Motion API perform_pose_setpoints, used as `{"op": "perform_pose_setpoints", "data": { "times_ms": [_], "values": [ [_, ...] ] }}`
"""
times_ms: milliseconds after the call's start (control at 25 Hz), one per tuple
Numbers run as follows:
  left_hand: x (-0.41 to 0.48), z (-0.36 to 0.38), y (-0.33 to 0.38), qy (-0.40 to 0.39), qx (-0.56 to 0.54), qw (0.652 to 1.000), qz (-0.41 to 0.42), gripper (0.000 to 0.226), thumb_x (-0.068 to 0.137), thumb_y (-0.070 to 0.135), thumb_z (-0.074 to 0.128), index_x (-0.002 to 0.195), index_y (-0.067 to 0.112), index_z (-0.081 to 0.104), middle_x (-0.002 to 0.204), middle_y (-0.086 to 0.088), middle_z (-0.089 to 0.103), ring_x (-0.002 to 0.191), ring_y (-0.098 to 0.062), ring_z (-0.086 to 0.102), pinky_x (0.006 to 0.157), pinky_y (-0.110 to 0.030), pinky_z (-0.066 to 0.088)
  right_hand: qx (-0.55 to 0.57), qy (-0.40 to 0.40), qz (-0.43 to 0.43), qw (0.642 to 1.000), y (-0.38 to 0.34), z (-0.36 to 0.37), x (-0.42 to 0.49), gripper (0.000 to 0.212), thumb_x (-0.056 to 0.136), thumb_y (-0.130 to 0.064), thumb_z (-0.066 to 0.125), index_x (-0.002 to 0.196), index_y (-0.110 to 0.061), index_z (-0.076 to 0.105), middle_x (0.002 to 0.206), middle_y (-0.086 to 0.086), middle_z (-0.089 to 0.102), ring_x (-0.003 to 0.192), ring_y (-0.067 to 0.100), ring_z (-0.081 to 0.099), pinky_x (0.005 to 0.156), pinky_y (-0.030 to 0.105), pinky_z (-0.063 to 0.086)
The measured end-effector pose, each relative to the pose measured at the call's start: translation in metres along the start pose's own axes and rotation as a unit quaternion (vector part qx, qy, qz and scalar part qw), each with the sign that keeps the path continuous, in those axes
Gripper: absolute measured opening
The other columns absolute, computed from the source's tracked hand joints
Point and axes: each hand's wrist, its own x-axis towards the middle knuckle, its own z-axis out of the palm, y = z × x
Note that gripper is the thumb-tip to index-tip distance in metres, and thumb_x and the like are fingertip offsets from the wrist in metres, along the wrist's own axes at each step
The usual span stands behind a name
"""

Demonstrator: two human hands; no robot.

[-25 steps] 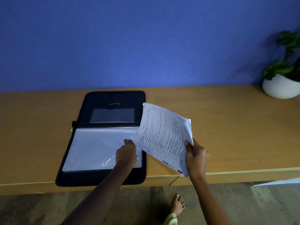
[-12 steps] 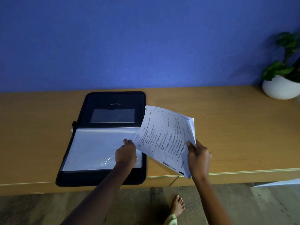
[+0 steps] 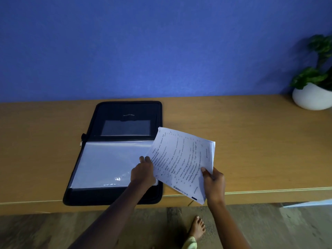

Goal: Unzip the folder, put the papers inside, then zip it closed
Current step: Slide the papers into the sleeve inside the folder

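Papers (image 3: 183,162) pinched at the near corner by the right hand (image 3: 213,184), held tilted above the table (image 3: 251,141), left hand (image 3: 142,174) laid on the clear sleeve (image 3: 107,162) of the open folder (image 3: 125,110), grip not discernible, potted plant (image 3: 312,94) set far right.

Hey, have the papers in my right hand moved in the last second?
Yes. The papers have sunk slightly in view, away from the folder's far edge and toward the table's front edge.

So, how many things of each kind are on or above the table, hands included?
Folder: 1
Stack of papers: 1
Potted plant: 1
Hands: 2, left hand and right hand
Total: 5
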Motion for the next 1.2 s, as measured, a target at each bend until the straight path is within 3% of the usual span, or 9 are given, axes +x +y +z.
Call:
{"op": "perform_pose_setpoints", "data": {
  "times_ms": [160, 240, 320, 400, 560, 720, 840, 920, 1200],
  "values": [
    [-0.003, -0.002, -0.009, -0.096, -0.028, 0.995, 0.006, 0.063, 0.075, 0.035, 0.069, 0.122, 0.011, 0.035, 0.118, -0.011, 0.040, 0.100, -0.026, 0.056, 0.074, -0.034, 0.049, 0.075, -0.028, 0.083, 0.993, 0.027, -0.016, 0.004, 0.009, 0.093, -0.006, 0.060, 0.099, -0.002, 0.066, 0.089, 0.013, 0.071, 0.075, 0.025, 0.066, 0.065, 0.035, 0.053],
    [0.005, -0.006, -0.014, -0.169, -0.093, 0.981, -0.010, 0.046, 0.075, 0.035, 0.060, 0.111, 0.012, 0.044, 0.110, -0.008, 0.047, 0.092, -0.024, 0.057, 0.070, -0.033, 0.046, 0.077, -0.044, 0.105, 0.990, 0.039, -0.023, 0.006, 0.015, 0.093, -0.006, 0.060, 0.104, 0.003, 0.066, 0.087, 0.007, 0.072, 0.075, 0.022, 0.069, 0.062, 0.034, 0.056],
    [0.012, -0.008, -0.015, -0.184, -0.162, 0.969, -0.022, 0.029, 0.077, 0.033, 0.054, 0.096, 0.012, 0.050, 0.093, -0.006, 0.057, 0.079, -0.021, 0.058, 0.064, -0.030, 0.043, 0.074, -0.069, 0.119, 0.988, 0.048, -0.026, 0.006, 0.016, 0.093, -0.005, 0.060, 0.103, 0.005, 0.067, 0.084, 0.002, 0.074, 0.069, 0.017, 0.071, 0.057, 0.030, 0.058],
    [0.018, -0.006, -0.009, -0.113, -0.147, 0.982, -0.026, 0.024, 0.082, 0.035, 0.055, 0.095, 0.015, 0.053, 0.089, -0.002, 0.062, 0.078, -0.018, 0.060, 0.064, -0.028, 0.045, 0.079, -0.081, 0.136, 0.984, 0.055, -0.026, 0.003, 0.015, 0.093, -0.006, 0.061, 0.101, 0.004, 0.069, 0.080, -0.001, 0.076, 0.066, 0.014, 0.073, 0.058, 0.030, 0.059],
    [0.037, 0.003, 0.002, 0.031, -0.104, 0.992, -0.059, 0.039, 0.086, 0.046, 0.059, 0.105, 0.014, 0.050, 0.104, -0.004, 0.061, 0.091, -0.025, 0.063, 0.074, -0.034, 0.050, 0.112, -0.087, 0.171, 0.975, 0.067, -0.025, 0.000, 0.016, 0.093, -0.008, 0.062, 0.102, 0.002, 0.070, 0.086, 0.004, 0.078, 0.078, 0.024, 0.075, 0.065, 0.037, 0.059],
    [0.066, 0.006, 0.004, 0.014, -0.108, 0.989, -0.096, 0.048, 0.083, 0.048, 0.063, 0.110, 0.011, 0.050, 0.108, -0.008, 0.060, 0.099, -0.030, 0.062, 0.076, -0.035, 0.048, 0.136, -0.084, 0.189, 0.969, 0.076, -0.025, 0.001, 0.014, 0.092, -0.008, 0.062, 0.101, 0.001, 0.070, 0.091, 0.011, 0.078, 0.081, 0.029, 0.075, 0.063, 0.037, 0.059],
    [0.078, 0.004, 0.000, 0.029, -0.100, 0.990, -0.094, 0.021, 0.088, 0.028, 0.059, 0.102, 0.013, 0.060, 0.105, -0.009, 0.066, 0.095, -0.029, 0.063, 0.075, -0.033, 0.050, 0.131, -0.088, 0.187, 0.970, 0.080, -0.026, 0.007, 0.013, 0.092, -0.007, 0.062, 0.098, 0.001, 0.071, 0.091, 0.012, 0.078, 0.086, 0.034, 0.073, 0.075, 0.048, 0.060],
    [0.082, 0.002, -0.003, 0.047, -0.107, 0.988, -0.097, 0.016, 0.087, 0.015, 0.055, 0.100, 0.013, 0.064, 0.103, -0.010, 0.068, 0.094, -0.030, 0.064, 0.071, -0.031, 0.047, 0.121, -0.097, 0.182, 0.971, 0.081, -0.028, 0.010, 0.013, 0.092, -0.008, 0.062, 0.096, -0.001, 0.072, 0.092, 0.014, 0.077, 0.090, 0.038, 0.072, 0.082, 0.057, 0.057],
    [0.091, -0.019, 0.005, 0.149, -0.218, 0.959, -0.102, 0.015, 0.090, 0.026, 0.055, 0.091, 0.016, 0.066, 0.087, -0.009, 0.070, 0.080, -0.031, 0.063, 0.065, -0.032, 0.044, 0.038, -0.132, 0.087, 0.987, 0.061, -0.037, 0.033, 0.015, 0.091, -0.008, 0.063, 0.080, -0.007, 0.074, 0.075, 0.002, 0.078, 0.069, 0.020, 0.074, 0.058, 0.035, 0.056]
  ]
}}
